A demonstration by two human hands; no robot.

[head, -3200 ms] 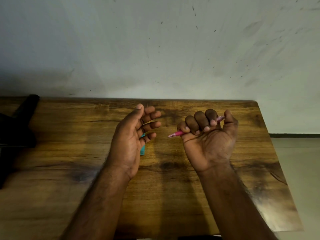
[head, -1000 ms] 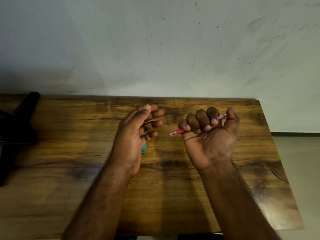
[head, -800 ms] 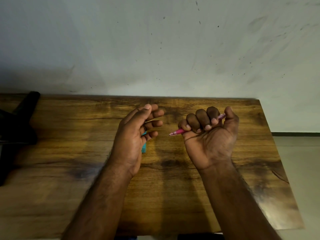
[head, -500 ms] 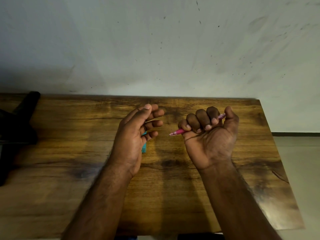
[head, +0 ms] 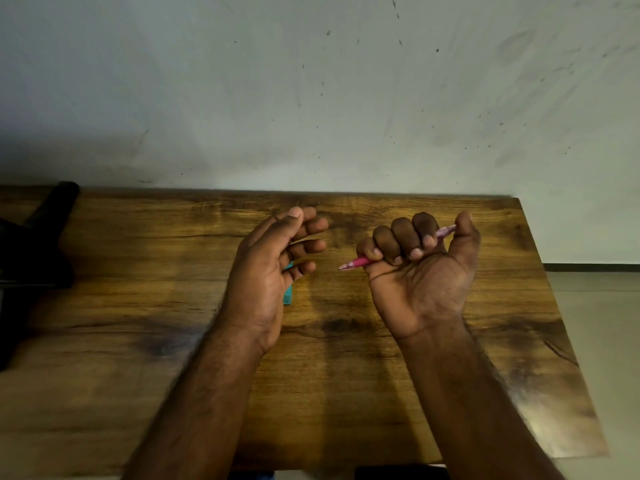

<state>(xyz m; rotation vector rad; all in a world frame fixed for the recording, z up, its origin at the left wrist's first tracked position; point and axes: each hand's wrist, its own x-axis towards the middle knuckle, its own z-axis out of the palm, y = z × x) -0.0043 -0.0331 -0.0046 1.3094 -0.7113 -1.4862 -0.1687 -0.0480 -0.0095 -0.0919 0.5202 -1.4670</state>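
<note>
Head view: right hand (head: 420, 271) fists a pink pen (head: 356, 262) at frame centre; left hand (head: 266, 271), loosely curled and empty, hovers above a teal object (head: 288, 295). Judged step: pen held ready; next needs regripping.

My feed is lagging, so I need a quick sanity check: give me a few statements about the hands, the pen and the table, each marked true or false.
1. The right hand grips a pink pen in a fist. True.
2. The pen's tip points toward the left hand. True.
3. The left hand is clenched round the teal object. False: its fingers are loosely spread and hold nothing; the teal object lies on the wooden table, partly hidden behind the hand.
4. The pen lies flat on the table. False: it is held up in the right hand, palm facing the camera.
5. A dark object sits at the table's left end. True.
</note>
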